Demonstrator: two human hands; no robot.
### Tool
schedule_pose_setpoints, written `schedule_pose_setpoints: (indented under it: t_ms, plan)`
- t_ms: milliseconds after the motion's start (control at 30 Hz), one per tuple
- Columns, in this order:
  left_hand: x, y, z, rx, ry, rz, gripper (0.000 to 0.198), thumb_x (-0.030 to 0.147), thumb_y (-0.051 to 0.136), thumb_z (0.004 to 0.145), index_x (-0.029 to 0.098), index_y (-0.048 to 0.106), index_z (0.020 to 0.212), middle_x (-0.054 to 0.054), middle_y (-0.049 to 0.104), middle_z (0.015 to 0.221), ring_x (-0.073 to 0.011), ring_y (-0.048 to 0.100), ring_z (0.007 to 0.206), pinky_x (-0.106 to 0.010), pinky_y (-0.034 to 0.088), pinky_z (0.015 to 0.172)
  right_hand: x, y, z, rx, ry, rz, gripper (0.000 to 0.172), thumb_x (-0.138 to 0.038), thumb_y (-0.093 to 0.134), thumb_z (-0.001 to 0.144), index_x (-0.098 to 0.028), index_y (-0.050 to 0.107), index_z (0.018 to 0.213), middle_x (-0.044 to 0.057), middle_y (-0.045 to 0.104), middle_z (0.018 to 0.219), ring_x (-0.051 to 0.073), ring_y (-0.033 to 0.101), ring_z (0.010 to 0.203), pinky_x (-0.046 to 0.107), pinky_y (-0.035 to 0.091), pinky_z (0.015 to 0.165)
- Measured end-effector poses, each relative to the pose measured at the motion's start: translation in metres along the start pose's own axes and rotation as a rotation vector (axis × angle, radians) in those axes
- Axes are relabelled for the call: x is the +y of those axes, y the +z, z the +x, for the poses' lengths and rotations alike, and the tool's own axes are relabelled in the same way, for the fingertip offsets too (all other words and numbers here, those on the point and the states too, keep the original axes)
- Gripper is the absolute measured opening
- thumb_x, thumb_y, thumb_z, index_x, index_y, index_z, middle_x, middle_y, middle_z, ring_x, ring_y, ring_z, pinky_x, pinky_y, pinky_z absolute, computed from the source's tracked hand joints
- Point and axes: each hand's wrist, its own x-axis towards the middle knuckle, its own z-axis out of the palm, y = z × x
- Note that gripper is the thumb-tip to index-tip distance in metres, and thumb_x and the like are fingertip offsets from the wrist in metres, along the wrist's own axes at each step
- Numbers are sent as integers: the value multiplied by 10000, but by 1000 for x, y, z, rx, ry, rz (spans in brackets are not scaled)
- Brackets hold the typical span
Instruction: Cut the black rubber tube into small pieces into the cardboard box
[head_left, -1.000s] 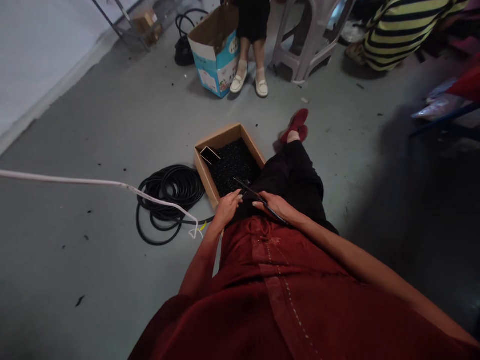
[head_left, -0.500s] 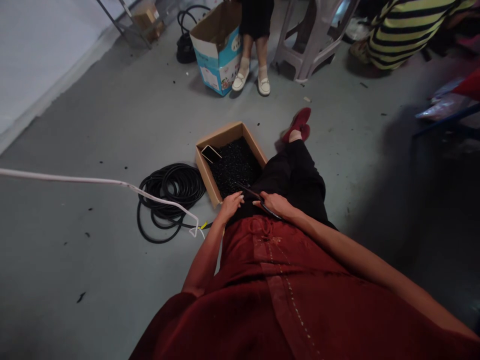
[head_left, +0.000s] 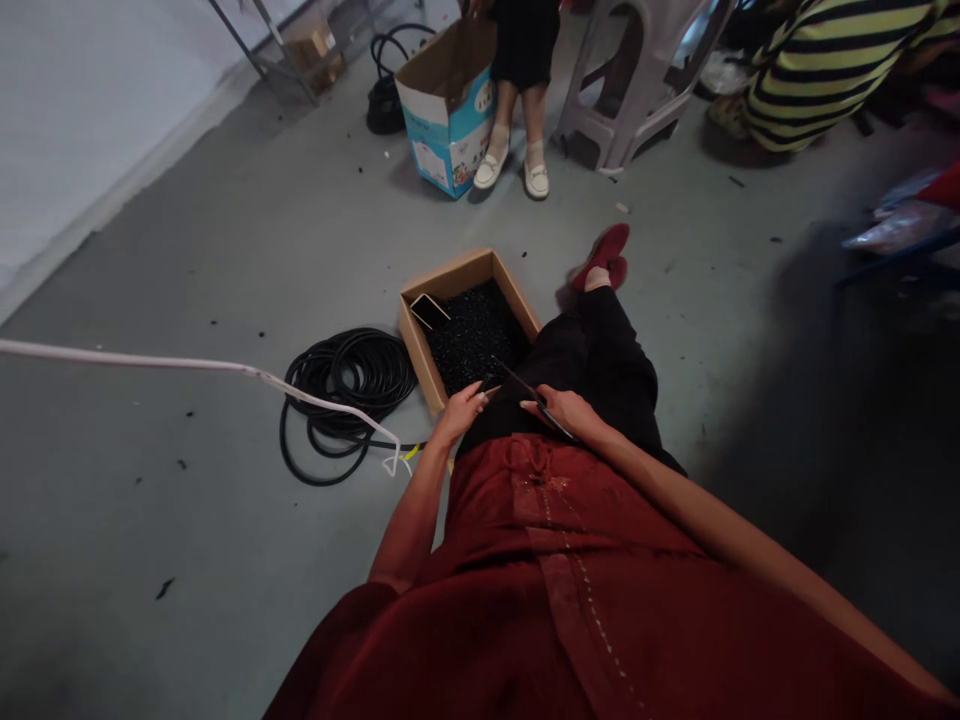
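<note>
My right hand [head_left: 570, 408] is closed around a pair of scissors [head_left: 519, 378], its long dark blades pointing forward over my lap toward the box. To the left, my left hand [head_left: 463, 408] is closed, pinching a small black piece [head_left: 492, 382] at the fingertips; its exact kind is too dark to make out. Just beyond both hands stands an open cardboard box [head_left: 421, 362] on the floor. A mass of small black pieces [head_left: 480, 330] fills it, with a phone-like dark rectangle [head_left: 430, 311] at its left corner.
A coil of black hose or cable [head_left: 341, 375] lies left of the box. A white cord [head_left: 187, 362] crosses from the left. Ahead are a blue-white carton [head_left: 442, 150], a person's white shoes [head_left: 535, 180] and a plastic stool [head_left: 619, 130]. Someone in a striped top [head_left: 832, 70] crouches at upper right.
The view has shifted slightly, moving the scene a little to the right. The scissors blades now look spread apart, and a dark piece shows at my left fingertips.
</note>
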Motion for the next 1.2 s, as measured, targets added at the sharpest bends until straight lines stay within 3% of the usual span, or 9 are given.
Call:
schedule_pose_setpoints:
  t_ms: [133, 267, 400, 500, 700, 933, 1200]
  plan:
    - [15, -8, -12, 4, 35, -134, 519, 283, 550, 835, 103, 540, 1323, -44, 669, 909, -75, 518, 654, -222, 425, 675, 18, 0, -14, 49, -7, 89, 525, -660, 312, 902, -221, 545, 1072, 139, 690, 957, 301, 660, 900, 287, 392, 651]
    - [41, -9, -22, 34, 68, -306, 485, 356, 625, 783, 85, 605, 1185, -29, 640, 831, -69, 496, 613, -219, 401, 617, 31, 3, -30, 93, -44, 189, 453, -610, 350, 914, -219, 550, 1025, 115, 688, 898, 270, 659, 873, 263, 377, 646]
    - [66, -5, -31, 2, 90, -314, 400, 393, 648, 763, 96, 637, 1030, -10, 620, 761, -71, 494, 603, -223, 395, 612, 33, 3, -38, 123, -94, 255, 418, -583, 376, 916, -215, 550, 1014, 102, 685, 898, 256, 652, 879, 261, 383, 672]
    - [76, 2, -36, 4, 108, -298, 415, 394, 648, 765, 105, 624, 1061, -7, 629, 766, -73, 506, 608, -226, 403, 626, 28, -1, -42, 145, -143, 289, 429, -579, 402, 907, -210, 550, 1066, 103, 677, 957, 257, 641, 903, 274, 397, 705]
    - [84, 18, -41, 63, 134, -254, 417, 388, 633, 784, 107, 637, 1092, -21, 650, 788, -80, 522, 617, -232, 428, 649, 17, -14, -51, 154, -222, 353, 504, -573, 470, 878, -192, 515, 1205, 115, 636, 1117, 263, 612, 992, 302, 419, 788]
    - [83, 21, -42, 80, 181, -73, 407, 360, 587, 838, 112, 650, 1155, -49, 688, 835, -104, 555, 665, -249, 456, 708, 12, -20, -58, 148, -243, 349, 532, -578, 490, 871, -165, 522, 1206, 139, 620, 1155, 264, 601, 1007, 329, 428, 823]
    - [79, 24, -37, 108, 153, -57, 453, 356, 578, 855, 104, 619, 1229, -71, 706, 884, -119, 581, 683, -268, 480, 743, 8, -22, -61, 142, -257, 324, 552, -600, 500, 862, -172, 521, 1209, 146, 609, 1169, 272, 585, 1041, 341, 431, 850]
